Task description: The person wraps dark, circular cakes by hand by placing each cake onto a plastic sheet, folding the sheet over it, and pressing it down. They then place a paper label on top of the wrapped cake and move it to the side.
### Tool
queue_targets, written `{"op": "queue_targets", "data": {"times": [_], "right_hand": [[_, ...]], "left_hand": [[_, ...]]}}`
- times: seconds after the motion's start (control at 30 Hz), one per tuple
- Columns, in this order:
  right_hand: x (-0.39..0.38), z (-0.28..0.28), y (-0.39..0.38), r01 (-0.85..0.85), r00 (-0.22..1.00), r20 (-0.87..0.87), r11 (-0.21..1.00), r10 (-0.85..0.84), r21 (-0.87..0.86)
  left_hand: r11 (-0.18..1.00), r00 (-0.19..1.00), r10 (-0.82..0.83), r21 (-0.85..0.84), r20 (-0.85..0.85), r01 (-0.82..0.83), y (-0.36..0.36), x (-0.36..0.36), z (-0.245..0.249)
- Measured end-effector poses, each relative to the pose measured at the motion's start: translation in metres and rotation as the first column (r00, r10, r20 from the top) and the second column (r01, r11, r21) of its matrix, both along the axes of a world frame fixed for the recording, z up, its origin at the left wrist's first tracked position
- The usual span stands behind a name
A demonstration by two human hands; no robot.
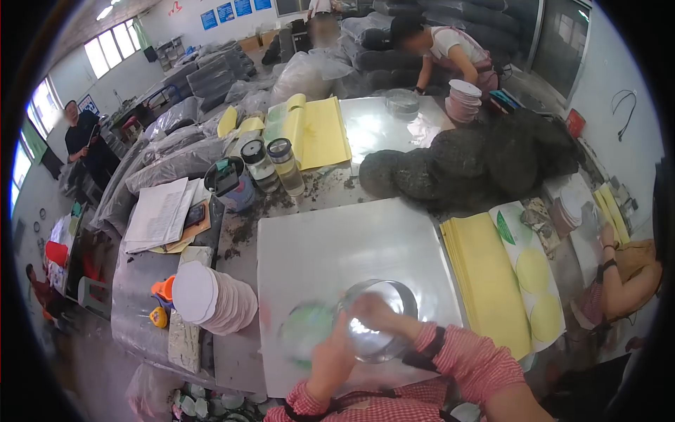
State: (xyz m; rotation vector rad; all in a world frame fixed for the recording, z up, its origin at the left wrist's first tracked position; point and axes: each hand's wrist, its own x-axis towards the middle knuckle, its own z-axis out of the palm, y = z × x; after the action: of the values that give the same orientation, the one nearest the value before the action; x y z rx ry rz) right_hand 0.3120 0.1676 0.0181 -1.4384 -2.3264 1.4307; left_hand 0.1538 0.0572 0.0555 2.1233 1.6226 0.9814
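A large pale metal sheet (344, 239) lies on the table in front of me. On its near part sits a round shiny metal ring or tin (404, 299), with my right hand (376, 313) over its upper left side, blurred by motion. My left hand (334, 355) is just left of the tin, its fingers pointing up near a blurred, round, green and clear disc (307, 330). Whether either hand grips something cannot be made out. A stack of round white papers (214, 299) stands to the left.
Yellow sheets (485, 281) lie right; dark round cakes (464, 162) are piled behind. Two glass jars (285, 165), a bucket (230, 184) and papers (158, 214) stand or lie back left. A co-worker (450, 53) bends over the far side; another's arm (615, 281) is at right.
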Motion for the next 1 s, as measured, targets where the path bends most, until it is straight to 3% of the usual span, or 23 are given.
{"op": "queue_targets", "data": {"times": [0.07,0.13,0.17,0.2,0.23,0.27,0.33,0.37,0.4,0.43,0.5,0.63,0.67,0.7,0.73,0.77,0.8,0.83,0.87,0.9,0.93,0.97,1.0], "right_hand": [[-0.019,0.000,-0.037,0.090,0.928,-0.373,0.978,-0.015,0.187],[-0.021,-0.017,-0.039,0.076,0.929,-0.370,0.962,0.027,0.262],[-0.014,-0.006,-0.042,0.083,0.956,-0.294,0.939,0.020,0.333],[-0.004,-0.002,-0.043,0.087,0.977,-0.215,0.911,0.002,0.402],[0.007,-0.020,-0.051,0.144,0.970,-0.243,0.840,-0.014,0.524],[0.022,-0.015,-0.054,0.156,0.970,-0.243,0.835,-0.028,0.527],[0.051,0.004,-0.069,0.028,0.999,-0.052,0.683,0.015,0.730],[0.060,-0.004,-0.082,0.065,0.998,-0.052,0.739,-0.040,0.670],[0.063,-0.014,-0.091,0.061,0.998,-0.039,0.737,-0.047,0.673],[0.066,-0.027,-0.097,0.094,0.991,-0.133,0.774,-0.013,0.626],[0.065,-0.045,-0.108,0.178,0.958,-0.286,0.812,-0.014,0.556],[0.064,-0.062,-0.134,0.132,0.947,-0.319,0.872,0.028,0.470],[0.056,-0.045,-0.144,0.145,0.828,-0.561,0.970,-0.012,0.193],[0.047,-0.031,-0.153,0.072,0.660,-0.742,0.992,-0.122,-0.099],[0.037,-0.020,-0.157,0.059,0.666,-0.736,0.992,-0.120,-0.108],[0.023,-0.010,-0.158,-0.051,0.792,-0.582,0.970,0.184,0.238],[0.008,-0.005,-0.156,-0.213,0.847,-0.316,0.818,0.427,0.534],[-0.007,-0.020,-0.151,-0.299,0.815,-0.355,0.857,0.458,0.419],[-0.007,-0.012,-0.142,-0.301,0.811,-0.356,0.853,0.464,0.427],[-0.003,0.000,-0.130,-0.214,0.897,-0.336,0.948,0.286,0.235],[0.003,0.008,-0.121,-0.104,0.955,-0.273,0.994,0.112,0.042],[0.014,-0.038,-0.118,0.141,0.761,-0.557,0.923,-0.333,-0.359],[0.021,-0.115,-0.103,0.244,0.675,-0.530,0.834,-0.513,-0.496]], "left_hand": [[0.995,0.995,0.088,-0.032,-0.049,-0.090,-0.016,-0.013,0.000],[0.899,0.955,0.271,-0.387,0.124,-0.205,-0.029,-0.032,-0.009],[0.824,0.895,0.387,-0.520,0.222,-0.228,-0.037,-0.048,-0.041],[0.825,0.896,0.385,-0.517,0.219,-0.229,-0.050,-0.069,-0.059],[0.885,0.918,0.273,-0.449,0.288,-0.122,-0.061,-0.094,-0.073],[0.929,0.925,0.146,-0.371,0.350,-0.006,-0.059,-0.118,-0.076],[0.938,0.976,-0.216,-0.273,0.022,0.213,-0.056,-0.161,-0.036],[0.937,0.974,-0.226,-0.266,0.034,0.227,-0.051,-0.169,-0.032],[0.888,0.933,-0.352,-0.339,-0.069,0.310,-0.048,-0.175,-0.030],[0.827,0.866,-0.474,-0.418,-0.162,0.375,-0.047,-0.177,-0.031],[0.813,0.859,-0.493,-0.425,-0.140,0.397,-0.046,-0.185,-0.053],[0.782,0.859,-0.509,-0.445,-0.053,0.436,-0.040,-0.190,-0.054],[0.789,0.851,-0.522,-0.408,-0.053,0.458,-0.041,-0.190,-0.056],[0.792,0.858,-0.512,-0.409,-0.042,0.453,-0.039,-0.190,-0.060],[0.778,0.888,-0.458,-0.461,0.051,0.428,-0.030,-0.192,-0.065],[0.757,0.909,-0.395,-0.513,0.136,0.406,-0.022,-0.193,-0.063],[0.760,0.913,-0.384,-0.515,0.137,0.397,-0.012,-0.184,-0.042],[0.891,0.969,-0.215,-0.382,0.120,0.245,0.003,-0.169,-0.006],[0.970,0.991,-0.043,-0.234,0.125,0.071,0.008,-0.161,0.019],[0.961,0.980,-0.198,-0.187,0.040,0.201,0.002,-0.160,0.026],[0.965,0.982,-0.186,-0.180,0.037,0.190,-0.009,-0.155,0.023],[0.926,0.930,-0.349,-0.196,-0.111,0.324,-0.024,-0.147,0.014],[0.865,0.833,-0.494,-0.240,-0.249,0.441,-0.037,-0.143,0.006]]}}
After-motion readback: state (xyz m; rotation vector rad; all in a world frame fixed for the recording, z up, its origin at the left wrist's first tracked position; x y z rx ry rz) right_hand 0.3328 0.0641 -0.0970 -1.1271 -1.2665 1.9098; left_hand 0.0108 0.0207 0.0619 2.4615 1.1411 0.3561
